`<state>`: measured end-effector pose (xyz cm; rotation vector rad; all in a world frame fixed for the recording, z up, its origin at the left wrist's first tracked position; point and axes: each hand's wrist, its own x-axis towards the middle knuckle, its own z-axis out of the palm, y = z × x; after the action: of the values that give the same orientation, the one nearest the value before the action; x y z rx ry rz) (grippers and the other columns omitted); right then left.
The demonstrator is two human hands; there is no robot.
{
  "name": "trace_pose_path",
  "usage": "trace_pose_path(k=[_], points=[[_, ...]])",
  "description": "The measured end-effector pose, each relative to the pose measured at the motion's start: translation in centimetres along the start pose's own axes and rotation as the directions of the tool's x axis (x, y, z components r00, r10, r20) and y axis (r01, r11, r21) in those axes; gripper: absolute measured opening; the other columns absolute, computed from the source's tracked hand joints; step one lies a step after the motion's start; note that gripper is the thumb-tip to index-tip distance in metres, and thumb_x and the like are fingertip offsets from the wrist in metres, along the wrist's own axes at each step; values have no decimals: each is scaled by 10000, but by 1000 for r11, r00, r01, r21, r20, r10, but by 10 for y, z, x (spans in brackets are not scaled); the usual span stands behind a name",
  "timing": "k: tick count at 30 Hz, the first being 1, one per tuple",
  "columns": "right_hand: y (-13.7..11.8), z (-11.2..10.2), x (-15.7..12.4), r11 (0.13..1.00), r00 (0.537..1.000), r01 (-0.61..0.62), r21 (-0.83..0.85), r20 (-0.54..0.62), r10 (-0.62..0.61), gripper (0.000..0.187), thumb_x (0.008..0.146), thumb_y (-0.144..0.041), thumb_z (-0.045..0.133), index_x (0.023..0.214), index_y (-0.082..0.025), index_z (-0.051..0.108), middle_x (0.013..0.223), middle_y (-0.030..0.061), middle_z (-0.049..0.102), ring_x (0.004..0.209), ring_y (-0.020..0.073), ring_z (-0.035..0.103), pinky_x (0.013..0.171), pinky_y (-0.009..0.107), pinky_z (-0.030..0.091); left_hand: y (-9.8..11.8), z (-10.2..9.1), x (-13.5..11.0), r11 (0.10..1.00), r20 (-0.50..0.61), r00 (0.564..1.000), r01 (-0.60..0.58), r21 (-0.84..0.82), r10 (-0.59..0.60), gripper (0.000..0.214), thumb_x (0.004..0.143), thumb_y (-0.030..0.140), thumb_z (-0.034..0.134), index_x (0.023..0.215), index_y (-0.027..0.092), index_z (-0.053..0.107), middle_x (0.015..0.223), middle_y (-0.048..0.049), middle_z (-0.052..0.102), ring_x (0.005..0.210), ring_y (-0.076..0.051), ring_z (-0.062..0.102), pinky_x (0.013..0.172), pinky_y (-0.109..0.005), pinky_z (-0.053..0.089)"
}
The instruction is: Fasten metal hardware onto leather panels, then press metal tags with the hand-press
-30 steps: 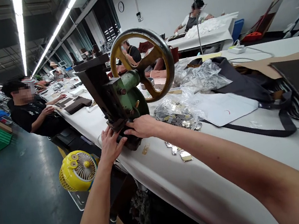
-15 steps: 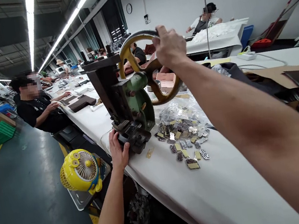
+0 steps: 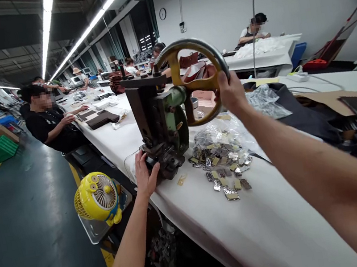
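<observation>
Right hand (image 3: 231, 91): closed around the rim of the yellow, spoked metal handwheel (image 3: 204, 85), at the wheel's 3 o'clock. Left hand (image 3: 146, 174): thumb and fingers spread apart, in contact with the dark base of the upright green-and-black metal hand press (image 3: 151, 113); whether it grips a part there cannot be determined. The press stands on the white-covered table (image 3: 249, 235). With the press column as dial centre: handwheel at 2 o'clock; loose pile of small silvery and pale-yellow plates (image 3: 218, 156) at 4 o'clock; left hand at 7 o'clock; yellow plastic fan (image 3: 96, 196) at 8 o'clock.
</observation>
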<state>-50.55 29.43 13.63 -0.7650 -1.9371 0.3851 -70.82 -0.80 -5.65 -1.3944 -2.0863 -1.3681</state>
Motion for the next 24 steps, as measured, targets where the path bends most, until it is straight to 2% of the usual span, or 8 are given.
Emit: trace_pose_path(k=[3,7,11,15,18,20,22,24], points=[[-34,-20,56,987,987,64,-148,156,-40,846,1048,-546,131,1298,160,526,1309,311,581,1081,178,659,787,290,461,6,7,10,990,-127,982,133,-41,-138,343,977,512,565,1142,217,625,1528,-142,496,1472,-303,407,1204,-531,360],[-65,-12,92,868,943,311,-387,238,-232,975,998,-467,-78,1159,272,537,1558,398,227,1455,359,309,1014,413,390,13,22,24,972,-248,941,215,-91,-231,302,911,490,655,800,211,672,1422,-109,604,1339,-301,537,1152,-512,424],[-75,-3,84,798,886,435,-416,354,-298,714,1067,-495,381,1443,106,461,1685,274,11,1544,436,40,1199,590,142,29,29,33,926,-295,880,331,-179,-372,257,881,434,674,768,204,680,1434,-100,615,1349,-281,547,1155,-428,421],[-79,-17,25,849,886,414,-328,360,-293,723,909,-410,742,1547,-198,479,1719,88,127,1578,403,37,1253,647,-44,38,11,20,879,-322,821,408,-246,-471,258,889,424,598,777,211,690,1408,-108,639,1311,-271,587,1133,-397,434],[-77,-37,-57,943,872,330,-50,398,-284,550,996,-414,615,1499,-202,551,1594,125,445,1503,351,355,1239,617,283,32,-27,-16,871,-311,815,473,-129,-489,284,852,469,581,770,217,683,1344,-120,672,1269,-305,603,1133,-449,420],[-75,-47,-118,968,817,169,187,522,-244,475,1017,-478,557,1396,-209,651,1425,128,627,1327,320,576,1105,550,489,32,-55,-47,843,-259,819,537,32,-512,354,770,552,657,815,204,701,1268,-157,691,1262,-387,577,1125,-537,396],[-79,-50,-174,939,725,-29,343,654,-216,512,989,-577,562,1317,-212,709,1322,126,696,1201,306,661,1017,508,551,48,-75,-78,786,-65,787,617,46,-614,501,690,672,724,829,191,708,1057,-164,735,1114,-430,626,1025,-574,453],[-91,-46,-219,850,633,-243,467,741,-226,653,943,-695,552,1326,-188,701,1303,141,704,1183,303,670,1026,493,538,83,-83,-102,751,323,775,620,-225,-543,619,736,792,650,850,188,720,896,-130,743,937,-369,678,914,-507,519]])
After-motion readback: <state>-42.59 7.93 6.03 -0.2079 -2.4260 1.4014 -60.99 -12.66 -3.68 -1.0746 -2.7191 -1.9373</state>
